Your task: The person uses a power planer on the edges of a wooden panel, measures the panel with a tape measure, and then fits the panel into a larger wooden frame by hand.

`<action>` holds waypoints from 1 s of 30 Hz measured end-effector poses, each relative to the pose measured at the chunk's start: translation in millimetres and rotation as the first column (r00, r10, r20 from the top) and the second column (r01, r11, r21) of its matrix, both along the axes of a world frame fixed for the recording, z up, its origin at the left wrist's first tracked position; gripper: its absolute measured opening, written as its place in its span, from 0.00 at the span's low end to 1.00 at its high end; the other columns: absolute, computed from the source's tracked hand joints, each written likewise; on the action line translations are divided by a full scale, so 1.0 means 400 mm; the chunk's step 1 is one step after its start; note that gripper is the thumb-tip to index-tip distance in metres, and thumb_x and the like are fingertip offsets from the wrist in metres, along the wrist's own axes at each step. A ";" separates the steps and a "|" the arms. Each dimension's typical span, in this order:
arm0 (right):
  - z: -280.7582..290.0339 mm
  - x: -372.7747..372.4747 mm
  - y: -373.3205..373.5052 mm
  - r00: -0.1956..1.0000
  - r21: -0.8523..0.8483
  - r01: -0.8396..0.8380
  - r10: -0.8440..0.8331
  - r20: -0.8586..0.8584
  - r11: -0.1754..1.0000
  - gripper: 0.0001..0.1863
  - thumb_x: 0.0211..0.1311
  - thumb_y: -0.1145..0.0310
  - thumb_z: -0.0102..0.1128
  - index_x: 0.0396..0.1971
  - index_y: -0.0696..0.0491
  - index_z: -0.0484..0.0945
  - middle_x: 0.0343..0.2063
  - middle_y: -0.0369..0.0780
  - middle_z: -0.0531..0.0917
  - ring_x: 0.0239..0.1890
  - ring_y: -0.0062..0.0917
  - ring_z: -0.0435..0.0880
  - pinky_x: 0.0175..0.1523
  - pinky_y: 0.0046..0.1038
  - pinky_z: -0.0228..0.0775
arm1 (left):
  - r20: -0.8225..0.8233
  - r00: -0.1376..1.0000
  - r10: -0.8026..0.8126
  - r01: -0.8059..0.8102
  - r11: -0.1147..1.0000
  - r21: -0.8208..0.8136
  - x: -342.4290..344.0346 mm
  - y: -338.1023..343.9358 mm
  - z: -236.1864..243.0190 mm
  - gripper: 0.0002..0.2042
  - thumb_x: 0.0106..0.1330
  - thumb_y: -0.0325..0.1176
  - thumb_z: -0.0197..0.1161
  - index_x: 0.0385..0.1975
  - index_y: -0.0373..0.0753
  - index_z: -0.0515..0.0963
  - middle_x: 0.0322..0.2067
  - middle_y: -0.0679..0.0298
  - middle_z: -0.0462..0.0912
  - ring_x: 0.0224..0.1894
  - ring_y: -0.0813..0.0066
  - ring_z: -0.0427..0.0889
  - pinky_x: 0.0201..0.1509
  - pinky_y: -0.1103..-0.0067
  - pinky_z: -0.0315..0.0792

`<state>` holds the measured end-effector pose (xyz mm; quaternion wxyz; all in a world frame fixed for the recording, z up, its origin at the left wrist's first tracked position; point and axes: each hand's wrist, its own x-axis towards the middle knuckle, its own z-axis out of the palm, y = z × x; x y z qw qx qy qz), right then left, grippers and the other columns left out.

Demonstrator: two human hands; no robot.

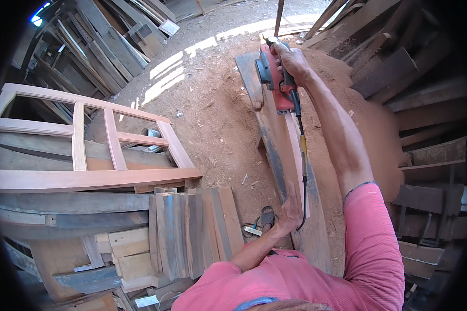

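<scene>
On long plank point(290, 155): right hand point(291, 61) fingers grip red planer point(273, 78); left hand point(290, 210) flat; window frame point(83, 150) beside.

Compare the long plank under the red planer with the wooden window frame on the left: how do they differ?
The plank is one solid board; the window frame is joined bars with open panes. The plank is partly grey; the frame is evenly pale. The right hand runs the red planer on the plank; nothing touches the frame. Both are wood.

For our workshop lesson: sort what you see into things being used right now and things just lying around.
In use:
right hand
planer
cord
plank
left hand

Lying about:
window frame
stacked boards
sawdust
scrap timber
</scene>
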<state>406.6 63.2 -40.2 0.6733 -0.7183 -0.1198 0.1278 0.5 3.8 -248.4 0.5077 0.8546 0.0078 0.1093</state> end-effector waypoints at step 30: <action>0.055 -1.070 -0.616 0.977 0.089 -0.058 0.075 -0.199 0.994 0.25 0.74 0.46 0.52 0.43 0.58 0.74 0.22 0.32 0.76 0.19 0.13 0.74 0.24 0.19 0.67 | 0.078 0.997 -0.011 0.018 0.996 -0.089 0.011 0.003 -0.046 0.43 0.59 0.34 0.70 0.68 0.30 0.48 0.44 0.50 0.83 0.40 0.50 0.84 0.40 0.63 0.79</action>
